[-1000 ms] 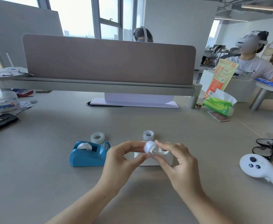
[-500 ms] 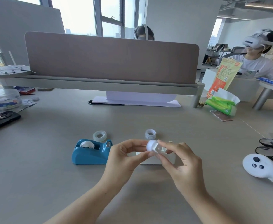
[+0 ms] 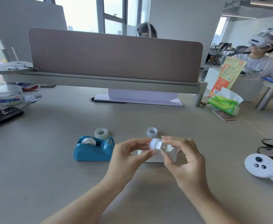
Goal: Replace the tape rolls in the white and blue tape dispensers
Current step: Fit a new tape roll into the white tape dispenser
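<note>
Left hand [image 3: 126, 157] and right hand [image 3: 186, 160] both pinch the white tape spool [image 3: 155, 143] just above the white dispenser [image 3: 153, 157]; probably separating core from spent roll, next needing the spare roll [image 3: 152, 132] behind.

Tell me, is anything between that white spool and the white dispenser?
Nothing visible. The left hand and right hand pinch the spool right by the dispenser, which they partly hide.

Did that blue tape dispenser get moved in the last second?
No. The blue tape dispenser keeps its place in front of the loose tape roll; only the view shifted.
</note>
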Available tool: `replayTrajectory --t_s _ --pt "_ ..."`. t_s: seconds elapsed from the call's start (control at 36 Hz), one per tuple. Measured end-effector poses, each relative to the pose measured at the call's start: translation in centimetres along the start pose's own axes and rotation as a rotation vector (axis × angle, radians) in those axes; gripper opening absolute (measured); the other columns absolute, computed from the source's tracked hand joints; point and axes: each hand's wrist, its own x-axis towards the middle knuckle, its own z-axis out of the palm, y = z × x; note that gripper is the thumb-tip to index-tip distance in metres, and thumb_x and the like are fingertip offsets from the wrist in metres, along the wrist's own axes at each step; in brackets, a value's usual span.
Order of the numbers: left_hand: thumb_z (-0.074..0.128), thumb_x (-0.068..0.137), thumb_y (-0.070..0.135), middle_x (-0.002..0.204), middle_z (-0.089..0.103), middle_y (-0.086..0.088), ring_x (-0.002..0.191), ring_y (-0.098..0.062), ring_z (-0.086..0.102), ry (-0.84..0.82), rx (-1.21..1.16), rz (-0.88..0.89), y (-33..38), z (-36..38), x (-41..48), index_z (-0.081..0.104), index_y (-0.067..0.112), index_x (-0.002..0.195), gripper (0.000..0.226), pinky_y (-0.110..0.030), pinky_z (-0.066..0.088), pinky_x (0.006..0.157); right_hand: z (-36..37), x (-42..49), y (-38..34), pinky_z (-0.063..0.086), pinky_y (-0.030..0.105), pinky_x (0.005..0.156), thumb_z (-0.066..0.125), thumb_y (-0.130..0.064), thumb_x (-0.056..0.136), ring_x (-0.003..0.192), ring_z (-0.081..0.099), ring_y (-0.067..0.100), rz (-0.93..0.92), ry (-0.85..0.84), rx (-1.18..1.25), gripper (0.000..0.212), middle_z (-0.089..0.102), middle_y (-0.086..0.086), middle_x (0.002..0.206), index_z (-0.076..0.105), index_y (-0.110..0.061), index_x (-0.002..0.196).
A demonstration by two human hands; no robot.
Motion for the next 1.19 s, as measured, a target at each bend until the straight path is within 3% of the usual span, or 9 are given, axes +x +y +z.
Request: replayTrajectory --t_s 0.08,0.14,0.28,0.39,0.58,0.78,0.86,1.0,1.19 --pt "0.083 0.077 0.017 0.089 0.08 0.01 0.094 -0.005 0.073 0.023 0.093 0.046 -0.1 -0.2 -0.1 0.079 0.031 0.097 0.025 -0.027 0.053 0.094 -0.3 0.1 0.0 0.047 0.023 0.076 0.071 -0.023 0.077 0.081 0.06 0.013 0.081 0.03 0.076 0.019 0.072 -0.01 0.097 0.071 -0.021 0.096" --pt "0.084 0.077 0.022 0.091 0.076 0.019 0.095 -0.001 0.068 0.003 0.322 0.161 -0.5 -0.5 -0.2 0.075 0.041 0.101 0.031 -0.023 0.051 0.09 -0.5 0.2 0.3 0.047 0.03 0.076 0.071 -0.02 0.077 0.076 0.053 0.018 0.172 0.08 0.165 0.017 0.07 -0.013 0.09 0.07 -0.025 0.093" --pt "0.078 0.079 0.028 0.084 0.072 0.015 0.088 -0.009 0.058 -0.295 0.828 0.675 -1.8 -1.1 -0.1 0.074 0.034 0.11 0.032 -0.024 0.049 0.083 -1.3 0.6 1.3 0.046 0.034 0.078 0.071 -0.02 0.078 0.078 0.051 0.017 0.269 0.132 0.221 0.02 0.069 -0.012 0.093 0.067 -0.034 0.092" --pt "0.075 0.082 0.025 0.09 0.075 0.014 0.088 -0.011 0.058 -0.484 0.965 0.776 -2.6 -0.9 -0.1 0.074 0.031 0.108 0.027 -0.018 0.046 0.084 -1.2 0.4 2.1 0.045 0.027 0.078 0.07 -0.013 0.078 0.082 0.055 0.01 0.28 0.07 0.152 0.022 0.068 -0.016 0.093 0.068 -0.026 0.096" --pt "0.07 0.085 0.021 0.089 0.073 0.011 0.087 -0.008 0.056 -0.497 0.843 0.693 -2.9 -0.6 -0.2 0.076 0.026 0.096 0.013 -0.009 0.043 0.08 -1.1 0.4 2.9 0.044 0.022 0.076 0.071 -0.014 0.077 0.082 0.056 0.011 0.276 0.033 0.094 0.022 0.068 -0.013 0.092 0.069 -0.024 0.096" --pt "0.08 0.08 0.026 0.089 0.068 0.027 0.087 0.006 0.058 -0.151 0.717 0.483 -1.0 -0.4 2.1 0.077 0.033 0.101 0.022 -0.016 0.049 0.078 -0.8 0.6 3.5 0.043 0.016 0.073 0.074 -0.012 0.078 0.081 0.055 0.01 0.275 0.027 0.061 0.022 0.066 -0.014 0.097 0.07 -0.025 0.095" --pt "0.077 0.084 0.025 0.085 0.065 0.023 0.08 0.008 0.058 -0.133 0.763 0.318 0.5 0.0 4.6 0.075 0.032 0.104 0.022 -0.004 0.043 0.074 -0.7 0.8 3.7 0.043 0.019 0.073 0.074 -0.011 0.079 0.081 0.056 0.011 0.274 0.037 0.046 0.022 0.065 -0.013 0.095 0.07 -0.026 0.095" --pt "0.075 0.084 0.034 0.116 0.071 0.011 0.095 -0.012 0.065 -0.147 0.865 0.112 0.9 0.9 9.8 0.07 0.026 0.117 0.035 -0.02 0.045 0.08 -0.7 0.8 3.9 0.041 0.016 0.072 0.069 -0.02 0.077 0.078 0.052 0.007 0.27 0.074 0.051 0.02 0.062 -0.015 0.092 0.069 -0.029 0.095" --pt "0.079 0.08 0.033 0.129 0.064 0.003 0.117 -0.02 0.06 -0.198 0.948 -0.084 -1.4 2.4 14.4 0.064 0.021 0.126 0.051 -0.022 0.042 0.09 -0.6 0.9 4.5 0.038 0.01 0.073 0.061 -0.032 0.077 0.08 0.052 0.01 0.268 0.071 0.048 0.021 0.062 -0.014 0.091 0.069 -0.028 0.096"
